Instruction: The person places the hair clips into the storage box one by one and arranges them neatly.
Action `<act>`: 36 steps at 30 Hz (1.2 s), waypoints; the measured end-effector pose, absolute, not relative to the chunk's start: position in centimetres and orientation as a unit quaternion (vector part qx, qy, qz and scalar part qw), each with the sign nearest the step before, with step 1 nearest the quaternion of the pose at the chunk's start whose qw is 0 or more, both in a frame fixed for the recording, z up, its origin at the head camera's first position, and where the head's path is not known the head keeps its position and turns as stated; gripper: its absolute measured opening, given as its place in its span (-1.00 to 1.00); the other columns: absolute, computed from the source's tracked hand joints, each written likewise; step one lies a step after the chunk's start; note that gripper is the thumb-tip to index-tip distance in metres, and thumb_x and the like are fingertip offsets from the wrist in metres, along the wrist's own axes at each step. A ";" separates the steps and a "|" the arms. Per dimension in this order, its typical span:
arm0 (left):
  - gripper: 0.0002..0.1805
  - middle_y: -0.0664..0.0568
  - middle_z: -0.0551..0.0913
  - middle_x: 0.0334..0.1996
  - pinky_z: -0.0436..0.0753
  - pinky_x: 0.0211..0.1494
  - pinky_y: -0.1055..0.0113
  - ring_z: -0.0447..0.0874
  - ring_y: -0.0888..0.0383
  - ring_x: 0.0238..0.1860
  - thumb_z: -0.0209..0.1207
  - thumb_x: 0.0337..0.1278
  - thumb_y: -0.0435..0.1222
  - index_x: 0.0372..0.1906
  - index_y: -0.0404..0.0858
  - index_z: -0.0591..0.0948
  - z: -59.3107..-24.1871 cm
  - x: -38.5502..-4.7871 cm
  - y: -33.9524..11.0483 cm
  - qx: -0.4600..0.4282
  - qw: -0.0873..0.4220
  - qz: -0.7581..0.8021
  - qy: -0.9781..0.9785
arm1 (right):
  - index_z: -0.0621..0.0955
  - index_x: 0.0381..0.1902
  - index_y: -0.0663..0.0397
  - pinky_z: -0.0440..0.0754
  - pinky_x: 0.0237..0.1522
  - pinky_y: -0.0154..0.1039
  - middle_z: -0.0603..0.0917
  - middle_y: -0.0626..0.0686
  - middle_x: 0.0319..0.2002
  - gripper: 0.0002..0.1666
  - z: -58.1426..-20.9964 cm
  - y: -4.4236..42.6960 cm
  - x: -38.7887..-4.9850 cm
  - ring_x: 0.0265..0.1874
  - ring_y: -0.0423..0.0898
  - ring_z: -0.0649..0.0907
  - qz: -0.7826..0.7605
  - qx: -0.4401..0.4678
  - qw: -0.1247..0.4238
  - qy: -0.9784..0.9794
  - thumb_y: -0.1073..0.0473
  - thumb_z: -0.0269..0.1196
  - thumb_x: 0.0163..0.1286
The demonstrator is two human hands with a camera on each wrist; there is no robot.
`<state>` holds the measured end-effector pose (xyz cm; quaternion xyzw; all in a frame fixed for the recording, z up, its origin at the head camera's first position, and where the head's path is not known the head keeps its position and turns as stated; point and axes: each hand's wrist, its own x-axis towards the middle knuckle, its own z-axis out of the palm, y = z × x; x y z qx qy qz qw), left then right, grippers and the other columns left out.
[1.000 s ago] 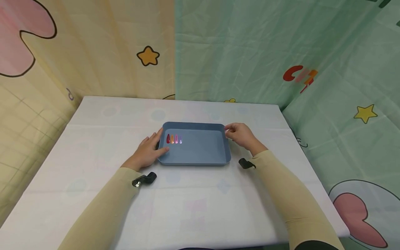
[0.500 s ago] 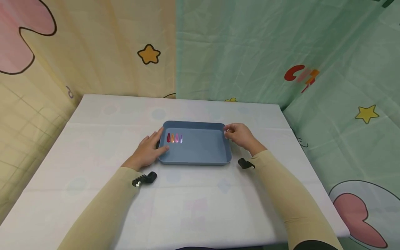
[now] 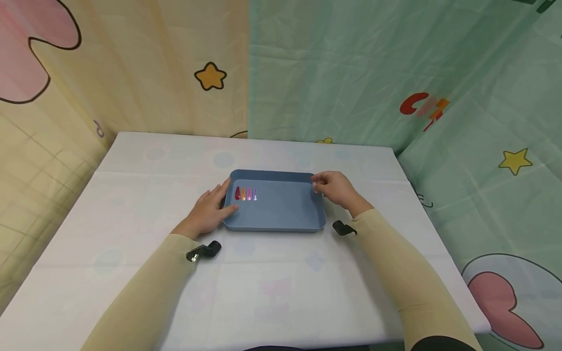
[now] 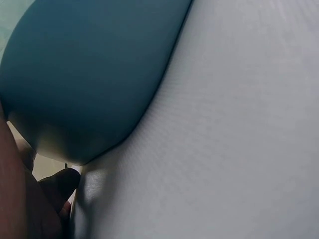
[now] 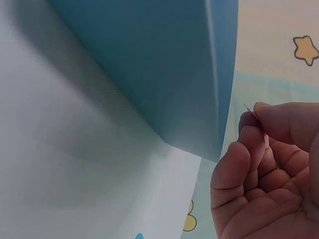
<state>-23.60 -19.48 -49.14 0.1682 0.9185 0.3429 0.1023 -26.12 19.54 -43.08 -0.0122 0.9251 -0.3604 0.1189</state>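
Note:
A blue-grey rectangular tray lies on the table. Near its left end is a row of small glossy snap hair clips, pointed at the top: red, orange, pink and purple. My left hand rests along the tray's left side, fingers straight and thumb reaching over the rim. At the right rim, my right hand pinches a small thin hair clip between thumb and fingertips. Edge-on in the right wrist view, it shows only a narrow pointed tip; the fingers hide the rest.
A white cloth with faint pastel shapes covers the table. Behind it hang a yellow curtain and a green curtain. Each sleeve has a black wrist camera mount, at the left and at the right.
My right hand has shifted slightly left, its fingertips now over the tray's right rim. The left hand, tray and row of hair clips stay in place.

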 end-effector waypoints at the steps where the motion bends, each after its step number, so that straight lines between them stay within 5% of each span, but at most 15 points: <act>1: 0.00 -0.12 0.01 0.72 -0.27 0.77 -0.13 -0.16 -0.21 0.74 0.12 0.51 0.14 0.75 -0.03 -0.16 -49.1 -23.6 -19.5 0.169 0.103 0.342 0.919 | 0.64 0.35 0.10 0.71 -0.04 -0.14 0.79 0.13 -0.01 -0.55 -43.0 19.4 -26.1 -0.04 0.02 0.73 -0.362 -0.014 0.119 0.925 0.13 0.22 0.59; 7: 0.01 -0.13 0.01 0.72 -0.27 0.77 -0.14 -0.16 -0.22 0.74 0.12 0.50 0.16 0.75 -0.03 -0.16 -49.1 -23.6 -19.5 0.168 0.106 0.341 0.919 | 0.64 0.34 0.12 0.70 0.00 -0.12 0.79 0.13 0.00 -0.54 -42.5 18.6 -26.1 -0.02 0.01 0.73 -0.355 -0.030 0.112 0.927 0.14 0.23 0.56; 18: 0.01 -0.13 0.00 0.72 -0.27 0.76 -0.15 -0.16 -0.22 0.74 0.11 0.50 0.16 0.75 -0.03 -0.16 -49.2 -23.5 -19.4 0.167 0.109 0.336 0.921 | 0.65 0.34 0.09 0.58 -0.23 -0.21 0.77 0.10 -0.05 -0.54 -42.0 17.1 -26.3 -0.17 -0.03 0.65 -0.332 -0.051 0.112 0.935 0.10 0.22 0.57; 36: 0.02 -0.14 -0.01 0.73 -0.28 0.76 -0.15 -0.17 -0.23 0.74 0.10 0.50 0.18 0.75 -0.02 -0.18 -49.1 -23.6 -19.4 0.166 0.109 0.337 0.920 | 0.64 0.36 0.08 0.59 -0.14 -0.20 0.77 0.10 0.03 -0.54 -41.5 15.5 -26.7 -0.11 -0.03 0.67 -0.322 -0.063 0.132 0.935 0.12 0.22 0.57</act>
